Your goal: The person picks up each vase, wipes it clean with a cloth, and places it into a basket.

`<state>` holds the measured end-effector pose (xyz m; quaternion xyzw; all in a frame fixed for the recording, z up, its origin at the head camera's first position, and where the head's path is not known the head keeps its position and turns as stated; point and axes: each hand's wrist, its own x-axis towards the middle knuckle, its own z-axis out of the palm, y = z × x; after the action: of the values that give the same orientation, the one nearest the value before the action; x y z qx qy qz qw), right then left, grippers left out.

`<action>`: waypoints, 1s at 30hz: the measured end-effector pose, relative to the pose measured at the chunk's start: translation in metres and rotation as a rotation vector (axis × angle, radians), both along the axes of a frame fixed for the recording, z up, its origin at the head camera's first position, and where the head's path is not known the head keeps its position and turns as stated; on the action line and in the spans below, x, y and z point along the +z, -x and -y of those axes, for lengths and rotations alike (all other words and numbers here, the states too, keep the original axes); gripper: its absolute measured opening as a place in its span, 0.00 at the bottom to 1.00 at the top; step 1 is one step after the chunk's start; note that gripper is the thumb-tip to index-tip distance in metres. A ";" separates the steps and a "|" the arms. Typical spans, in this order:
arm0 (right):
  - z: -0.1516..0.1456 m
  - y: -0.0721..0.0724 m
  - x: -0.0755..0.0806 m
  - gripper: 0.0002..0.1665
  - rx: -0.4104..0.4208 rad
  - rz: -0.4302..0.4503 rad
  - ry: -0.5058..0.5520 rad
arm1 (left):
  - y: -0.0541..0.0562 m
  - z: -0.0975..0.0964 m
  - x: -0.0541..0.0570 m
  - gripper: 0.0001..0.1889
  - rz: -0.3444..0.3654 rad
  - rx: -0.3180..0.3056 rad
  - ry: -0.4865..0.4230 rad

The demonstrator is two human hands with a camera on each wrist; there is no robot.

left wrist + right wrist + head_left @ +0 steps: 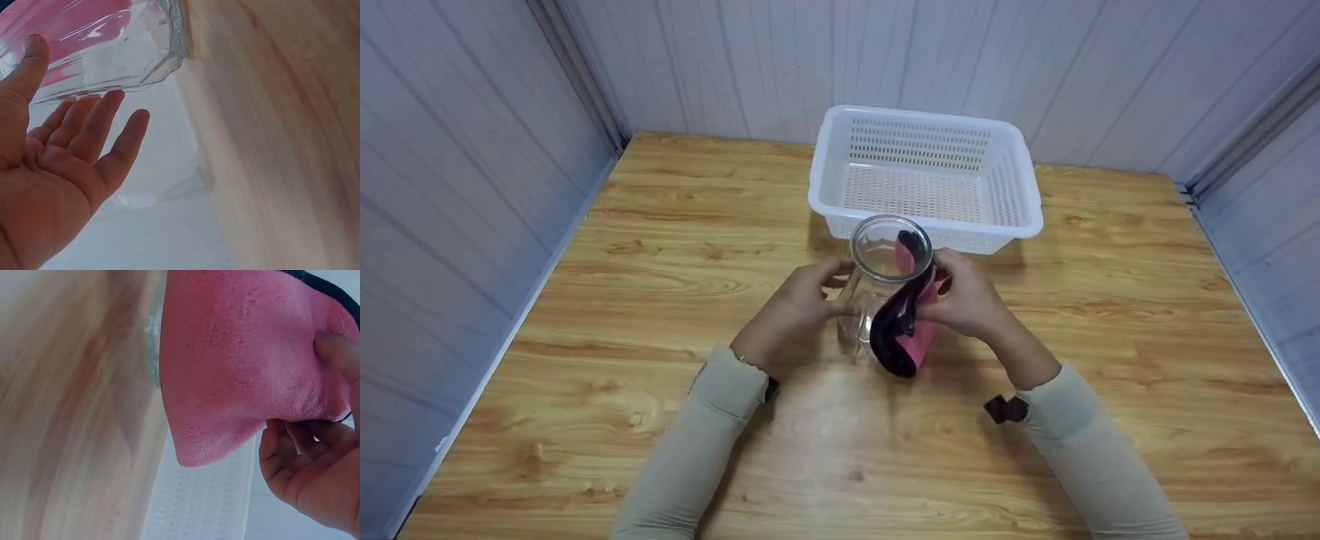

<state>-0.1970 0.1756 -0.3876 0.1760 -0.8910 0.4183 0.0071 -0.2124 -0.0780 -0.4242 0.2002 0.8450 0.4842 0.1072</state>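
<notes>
A clear glass jar (858, 319) with a thick round rim is at the middle of the table. At its left side is my left hand (801, 296), its thumb on one face of the glass and its fingertips at another. My right hand (966, 295) pinches a pink cloth (242, 354) with black edging between thumb and fingers. The cloth lies against the right side of the jar, and one end of it shows by the rim. In the left wrist view, the pink shows through the glass, and the left little finger stands apart from the jar.
Just behind the jar, a white plastic basket (922, 191) with slotted walls stands on the wood-grain table (675, 247). Pale panel walls (780, 67) close off the back and both sides. Dark straps or mounts sit at both wrists.
</notes>
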 end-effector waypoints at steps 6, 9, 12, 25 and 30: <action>0.001 -0.001 -0.007 0.27 -0.031 0.010 -0.108 | 0.000 0.000 0.000 0.31 0.026 0.003 -0.022; 0.000 -0.001 -0.014 0.23 -0.029 0.032 -0.155 | 0.000 0.000 -0.001 0.30 0.031 0.001 -0.041; -0.002 -0.001 -0.021 0.19 -0.011 0.066 -0.159 | -0.001 -0.001 -0.002 0.29 0.035 0.008 -0.052; -0.005 -0.003 -0.029 0.19 0.025 0.148 -0.089 | -0.002 -0.001 -0.002 0.29 -0.002 0.020 -0.056; -0.007 -0.003 -0.024 0.18 -0.005 0.139 -0.010 | -0.003 0.000 -0.003 0.24 0.006 0.009 -0.056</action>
<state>-0.1940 0.1824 -0.4116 0.1442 -0.8920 0.4250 -0.0545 -0.2097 -0.0776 -0.4273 0.1976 0.8316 0.5090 0.1018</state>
